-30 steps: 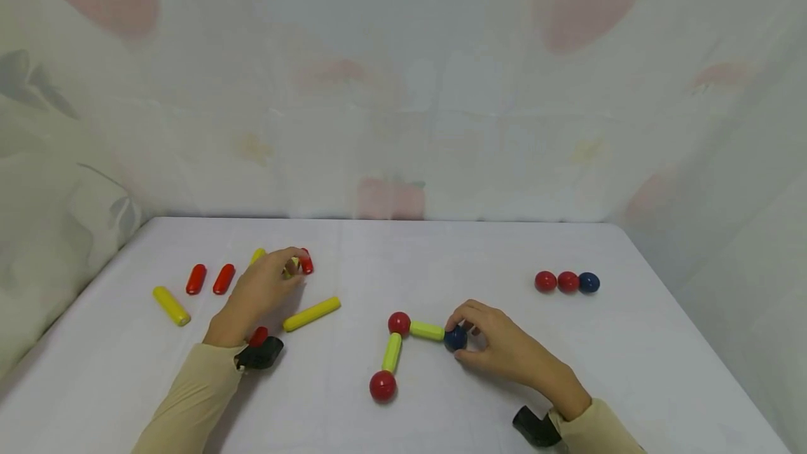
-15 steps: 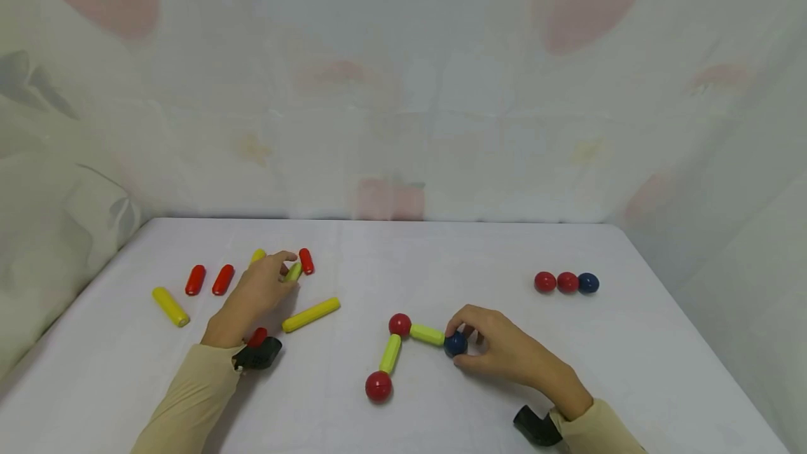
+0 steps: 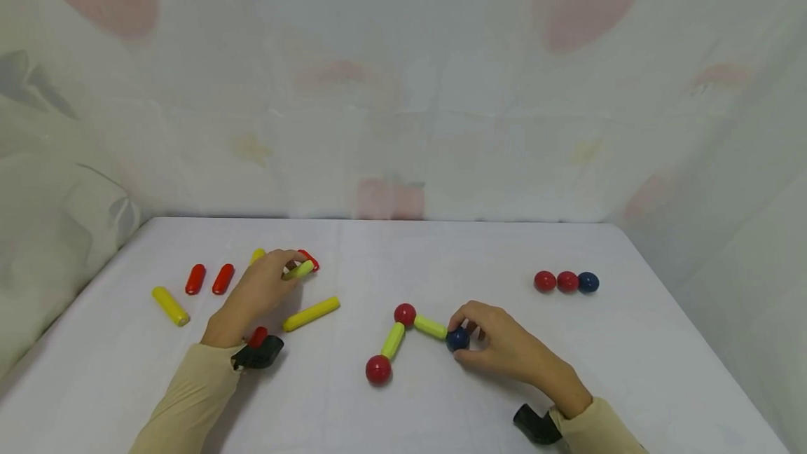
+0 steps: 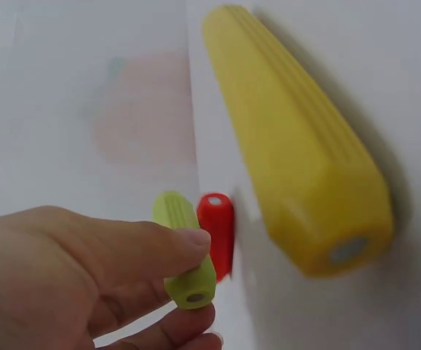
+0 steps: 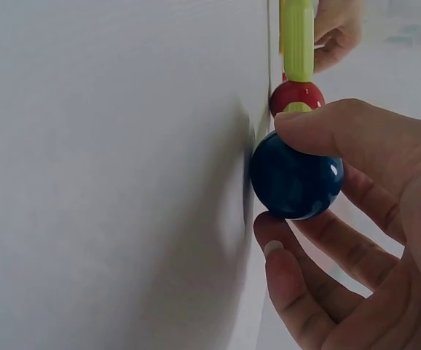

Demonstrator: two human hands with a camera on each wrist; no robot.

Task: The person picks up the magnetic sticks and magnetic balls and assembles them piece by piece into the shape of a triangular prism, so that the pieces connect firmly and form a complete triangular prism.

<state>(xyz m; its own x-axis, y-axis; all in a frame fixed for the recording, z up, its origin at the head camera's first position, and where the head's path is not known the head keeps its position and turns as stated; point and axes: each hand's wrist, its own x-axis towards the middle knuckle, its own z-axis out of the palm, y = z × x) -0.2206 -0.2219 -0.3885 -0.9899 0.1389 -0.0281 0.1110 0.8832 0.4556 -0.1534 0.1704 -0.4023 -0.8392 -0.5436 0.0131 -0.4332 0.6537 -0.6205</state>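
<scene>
My left hand pinches a short light green rod between thumb and fingers at the left back of the table. A small red rod lies right beside it, partly behind the hand. With thumb and fingertips, my right hand holds a dark blue ball on the tabletop. A green rod links that ball to a red ball. From there another green rod runs to a nearer red ball, forming a bent chain.
A long yellow rod lies in front of the left hand. Further left are another yellow rod and two red rods, one beside the other. Two red balls and a blue ball touch in a row at back right.
The left fingers have taken hold of the short green rod and swung it rightward. The red rod beside it has turned. The chain's red balls have shifted away from me; the right hand barely moved.
</scene>
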